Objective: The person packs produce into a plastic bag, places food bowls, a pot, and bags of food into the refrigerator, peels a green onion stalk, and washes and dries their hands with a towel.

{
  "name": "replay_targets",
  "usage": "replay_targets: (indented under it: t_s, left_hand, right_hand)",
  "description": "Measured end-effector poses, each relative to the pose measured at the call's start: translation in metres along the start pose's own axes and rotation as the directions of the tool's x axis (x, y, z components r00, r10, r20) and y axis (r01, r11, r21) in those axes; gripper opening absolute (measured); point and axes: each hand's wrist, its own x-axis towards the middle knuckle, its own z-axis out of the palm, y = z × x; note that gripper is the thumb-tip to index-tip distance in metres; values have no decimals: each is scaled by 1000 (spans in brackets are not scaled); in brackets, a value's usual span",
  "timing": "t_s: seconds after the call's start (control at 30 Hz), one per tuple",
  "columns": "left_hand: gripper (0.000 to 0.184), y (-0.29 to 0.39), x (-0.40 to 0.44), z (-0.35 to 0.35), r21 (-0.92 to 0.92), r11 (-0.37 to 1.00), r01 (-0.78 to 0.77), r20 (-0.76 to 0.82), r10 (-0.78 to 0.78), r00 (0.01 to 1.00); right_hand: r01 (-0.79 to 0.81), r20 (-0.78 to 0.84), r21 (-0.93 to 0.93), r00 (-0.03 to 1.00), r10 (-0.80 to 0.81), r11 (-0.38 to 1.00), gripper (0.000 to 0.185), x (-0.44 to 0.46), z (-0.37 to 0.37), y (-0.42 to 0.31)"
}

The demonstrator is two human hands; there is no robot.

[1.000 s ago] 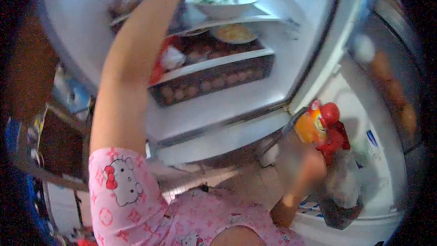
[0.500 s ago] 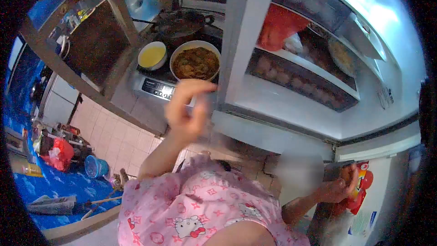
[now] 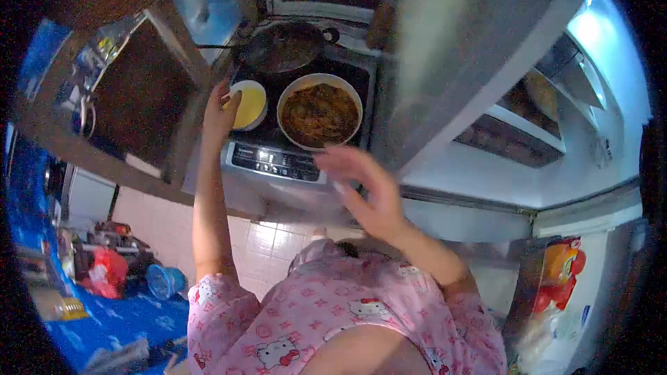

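Note:
On the dark cooktop (image 3: 299, 161) stands a white bowl of yellow liquid (image 3: 251, 105). My left hand (image 3: 221, 112) is at its left rim, the thumb over the edge and the fingers on the outer side. Beside it on the right is a larger white bowl of dark brown cooked food (image 3: 319, 112). Just in front of that bowl, my right hand (image 3: 365, 184) hangs in the air, its fingers apart and nothing in it. It does not appear to touch the bowl.
A dark pan (image 3: 281, 47) with a handle sits behind both bowls. The fridge (image 3: 479, 187) stands open at the right, shelves showing. A wooden chair-like frame (image 3: 184, 38) is at the left. On the blue floor cover lie a red bag (image 3: 108, 272) and a blue tub (image 3: 165, 281).
My left hand has reached forward and left to the yellow bowl. My right hand has come from the fridge door side to the front of the larger bowl. The view has shifted.

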Motion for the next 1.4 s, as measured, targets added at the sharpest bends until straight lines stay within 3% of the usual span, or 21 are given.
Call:
replay_targets:
  t_s: [0.03, 0.1, 0.13, 0.2, 0.23, 0.27, 0.3, 0.37, 0.43, 0.57, 0.77, 0.9, 0.97, 1.1, 1.17, 1.2, 1.23, 1.3, 1.37, 1.4]
  left_hand:
    - [50, -18, 23, 1, 25, 1000, 9, 38, -10, 999]
    - [53, -92, 83, 15, 185, 972, -146, 55, 138, 989]
    - [54, -122, 111, 19, 254, 940, -229, 72, 218, 973]
    - [57, -135, 142, 27, 337, 917, -214, 148, 173, 974]
    - [59, -102, 136, 40, -227, 967, -116, 194, 161, 968]
    - [59, -99, 142, 42, -303, 949, -88, 235, 164, 958]
    - [59, -111, 152, 42, -256, 963, -84, 248, 149, 957]
    - [59, -147, 181, 35, -67, 995, -68, 247, 82, 966]
    - [59, -173, 208, 29, 89, 996, -4, 229, -17, 973]
    - [60, -202, 235, 12, 207, 961, 185, 211, -228, 951]
    - [60, -202, 259, 28, 145, 894, 424, 251, -448, 858]
    - [57, -169, 238, 53, -50, 861, 507, 126, -498, 858]
    - [56, -159, 228, 60, -148, 827, 542, 72, -537, 840]
    - [54, -130, 231, 54, -480, 790, 382, 190, -332, 924]
    - [53, -103, 233, 33, -619, 722, 309, 205, -232, 951]
    - [51, -87, 241, 12, -349, 859, 375, 148, -345, 927]
    - [48, -72, 251, -8, -49, 894, 445, 57, -442, 895]
    - [42, 13, 203, -26, -525, 829, 192, -44, -252, 967]
    - [38, 52, 191, -61, -493, 869, 45, -78, -96, 992]
    - [37, 93, 177, -77, -481, 875, 60, -47, -94, 994]
  right_hand:
    - [-59, -32, 176, 997, 65, 983, 43, 28, 23, 17]
    - [-157, -87, 542, 967, 241, 826, 45, 79, 59, 60]
    - [-156, -183, 510, 941, 284, 846, 45, 103, 73, 82]
    - [-153, -403, 399, 857, 323, 904, 46, 145, 93, 127]
    - [-152, -551, 306, 777, 304, 940, 47, 165, 91, 155]
    - [-165, -635, 223, 723, 272, 961, 49, 182, 99, 190]
    - [-190, -704, 143, 670, 235, 971, 50, 197, 106, 222]
    - [-316, -676, 319, 585, 448, 894, 57, 233, 100, 252]
    - [-309, -734, 296, 531, 422, 904, 68, 257, 79, 249]
    - [-403, -685, 371, 490, 540, 836, 75, 291, 33, 204]
    - [-304, -464, 643, 576, 673, 703, 57, 302, -32, 205]
    - [-296, -288, 767, 633, 719, 569, 34, 324, -58, 339]
    - [-279, -409, 719, 570, 713, 636, 34, 336, -47, 393]
    - [-8, -572, 781, 392, 720, 625, 46, 334, -22, 313]
    - [152, -617, 779, 358, 701, 608, 53, 336, -16, 258]
    - [204, -608, 788, 405, 683, 581, 60, 328, -11, 221]
    - [247, -595, 799, 454, 663, 549, 66, 317, -8, 185]
    - [273, -525, 850, 500, 689, 450, 58, 276, -4, 67]
    - [211, -526, 826, 622, 581, 522, 46, 246, -3, 26]
    - [238, -500, 846, 663, 557, 477, 40, 235, -1, 13]
